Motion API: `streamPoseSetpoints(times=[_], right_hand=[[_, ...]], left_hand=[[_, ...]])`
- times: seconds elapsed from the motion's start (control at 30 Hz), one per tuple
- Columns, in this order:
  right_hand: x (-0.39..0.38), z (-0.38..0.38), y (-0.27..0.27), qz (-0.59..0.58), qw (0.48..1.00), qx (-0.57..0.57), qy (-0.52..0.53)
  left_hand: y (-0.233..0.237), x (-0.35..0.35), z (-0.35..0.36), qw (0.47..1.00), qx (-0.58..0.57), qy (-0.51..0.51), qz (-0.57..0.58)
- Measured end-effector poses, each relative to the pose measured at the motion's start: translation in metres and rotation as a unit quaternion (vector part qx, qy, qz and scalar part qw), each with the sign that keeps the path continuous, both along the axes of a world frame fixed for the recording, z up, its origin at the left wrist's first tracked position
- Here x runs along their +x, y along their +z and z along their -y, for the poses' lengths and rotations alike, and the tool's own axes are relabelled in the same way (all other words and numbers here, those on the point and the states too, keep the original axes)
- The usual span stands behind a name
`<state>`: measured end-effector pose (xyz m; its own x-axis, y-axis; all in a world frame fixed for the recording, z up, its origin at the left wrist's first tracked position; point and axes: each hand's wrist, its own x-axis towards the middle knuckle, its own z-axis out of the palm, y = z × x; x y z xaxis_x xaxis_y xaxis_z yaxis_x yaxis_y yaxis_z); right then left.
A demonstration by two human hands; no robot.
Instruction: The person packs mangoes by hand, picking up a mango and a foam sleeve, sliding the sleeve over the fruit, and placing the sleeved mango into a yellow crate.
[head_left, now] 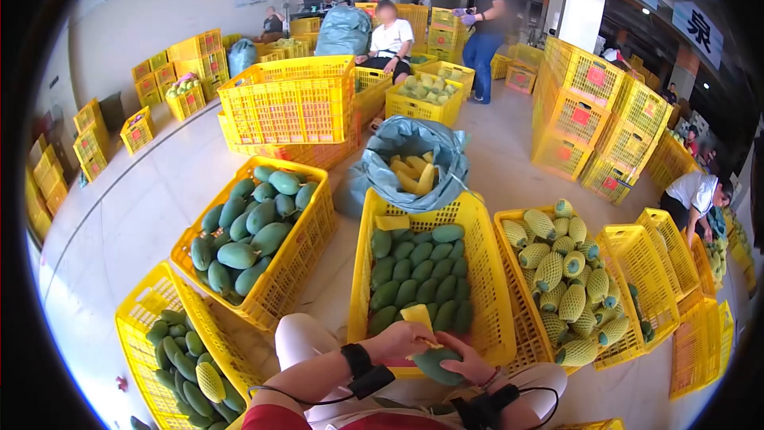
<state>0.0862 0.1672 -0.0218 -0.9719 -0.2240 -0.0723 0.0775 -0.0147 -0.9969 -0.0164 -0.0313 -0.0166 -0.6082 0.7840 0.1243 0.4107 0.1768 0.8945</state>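
Note:
My right hand [471, 360] is wrapped round a green mango [439, 366] low over the near end of the middle crate. My left hand [398, 340] pinches at the mango's left end, its fingers closed on a yellow foam sleeve [416, 316] that sticks up. Whether the sleeve touches the mango is hard to see. Beneath and beyond my hands, the yellow crate [492, 291] holds rows of bare green mangoes [422, 271]. Another yellow sleeve [391, 223] lies at that crate's far end.
A blue sack [374, 179] of yellow sleeves stands behind the middle crate. To the left are crates of bare mangoes [255, 227]; to the right, netted mangoes [569, 295]. Stacked yellow crates [290, 99] rise beyond. A seated person [392, 36] and a standing person [487, 24] are further back.

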Motion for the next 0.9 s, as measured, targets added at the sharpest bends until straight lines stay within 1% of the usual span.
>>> streamPoseSetpoints(times=[0.03, 0.07, 0.1, 0.13, 0.17, 0.2, 0.23, 0.27, 0.3, 0.33, 0.37, 0.4, 0.43, 0.47, 0.5, 0.53, 0.57, 0.6, 0.63, 0.67, 0.7, 0.73, 0.77, 0.8, 0.83, 0.87, 0.9], right_hand=[[-0.001, 0.001, 0.0, 0.034, 0.998, 0.013, 0.042], [-0.003, 0.001, 0.0, 0.068, 0.994, 0.028, 0.085], [-0.004, 0.005, -0.005, 0.066, 0.994, 0.029, 0.087], [-0.004, 0.014, -0.012, 0.075, 0.996, -0.056, 0.004], [-0.004, 0.023, -0.016, 0.084, 0.983, -0.143, -0.079], [-0.007, 0.028, -0.017, 0.084, 0.983, -0.143, -0.077], [-0.011, 0.035, -0.007, 0.056, 0.976, -0.15, -0.145], [-0.015, 0.041, -0.001, 0.026, 0.964, -0.156, -0.214], [-0.021, 0.043, -0.007, 0.022, 0.963, -0.157, -0.217], [-0.029, 0.044, -0.019, -0.035, 0.952, -0.081, -0.292], [-0.032, 0.047, -0.024, -0.089, 0.928, -0.002, -0.361], [-0.032, 0.052, -0.027, -0.081, 0.917, -0.012, -0.391], [-0.032, 0.056, -0.023, -0.081, 0.917, -0.011, -0.391], [-0.029, 0.06, -0.017, -0.1, 0.909, 0.041, -0.403], [-0.028, 0.063, -0.011, -0.119, 0.899, 0.094, -0.411], [-0.028, 0.062, -0.006, -0.12, 0.9, 0.096, -0.409], [-0.027, 0.057, -0.002, -0.162, 0.902, 0.154, -0.369], [-0.026, 0.053, 0.002, -0.202, 0.899, 0.209, -0.328], [-0.024, 0.048, 0.012, -0.2, 0.9, 0.208, -0.328], [-0.024, 0.043, 0.026, -0.239, 0.903, 0.256, -0.25], [-0.023, 0.039, 0.041, -0.275, 0.897, 0.301, -0.17], [-0.022, 0.038, 0.055, -0.242, 0.907, 0.315, -0.139], [-0.029, 0.036, 0.061, -0.238, 0.909, 0.313, -0.141], [-0.033, 0.034, 0.065, -0.252, 0.879, 0.377, -0.145], [-0.033, 0.034, 0.066, -0.255, 0.849, 0.438, -0.149], [-0.039, 0.031, 0.058, -0.292, 0.832, 0.434, -0.184], [-0.047, 0.026, 0.049, -0.324, 0.812, 0.432, -0.22]], left_hand=[[0.006, -0.001, 0.001, 0.997, 0.013, -0.068, -0.026], [0.012, -0.004, 0.004, 0.996, 0.014, -0.079, -0.027], [0.014, -0.007, 0.006, 0.997, 0.015, -0.077, -0.029], [0.015, -0.011, 0.008, 0.995, 0.001, 0.029, -0.093], [0.015, -0.013, 0.011, 0.979, -0.014, 0.133, -0.155], [0.014, -0.014, 0.014, 0.969, -0.001, 0.195, -0.149], [0.011, -0.008, 0.014, 0.969, -0.002, 0.196, -0.149], [0.004, 0.007, 0.012, 0.973, 0.011, 0.2, -0.115], [-0.002, 0.021, 0.009, 0.976, 0.023, 0.202, -0.082], [-0.004, 0.037, 0.004, 0.972, 0.086, 0.18, -0.125], [-0.003, 0.05, -0.001, 0.971, 0.088, 0.211, -0.071], [-0.015, 0.05, -0.006, 0.96, 0.091, 0.251, -0.086], [-0.016, 0.047, -0.01, 0.946, 0.094, 0.291, -0.103], [-0.017, 0.048, -0.012, 0.946, 0.095, 0.292, -0.102], [-0.017, 0.047, -0.014, 0.953, 0.094, 0.287, 0.017], [-0.013, 0.046, -0.014, 0.947, 0.092, 0.277, 0.135], [-0.012, 0.044, -0.014, 0.946, 0.093, 0.279, 0.137], [-0.013, 0.042, -0.013, 0.951, 0.126, 0.243, 0.144], [-0.014, 0.039, -0.011, 0.954, 0.159, 0.205, 0.149], [-0.014, 0.033, -0.006, 0.965, 0.114, 0.176, 0.155], [-0.015, 0.031, -0.004, 0.966, 0.11, 0.175, 0.156], [-0.017, 0.03, -0.003, 0.964, 0.161, 0.163, 0.139], [-0.019, 0.03, -0.002, 0.958, 0.21, 0.15, 0.122], [-0.02, 0.029, -0.003, 0.959, 0.204, 0.147, 0.129], [-0.021, 0.029, -0.005, 0.962, 0.196, 0.159, 0.108], [-0.022, 0.035, -0.007, 0.964, 0.186, 0.167, 0.095], [-0.015, 0.036, -0.007, 0.967, 0.159, 0.164, 0.114]])
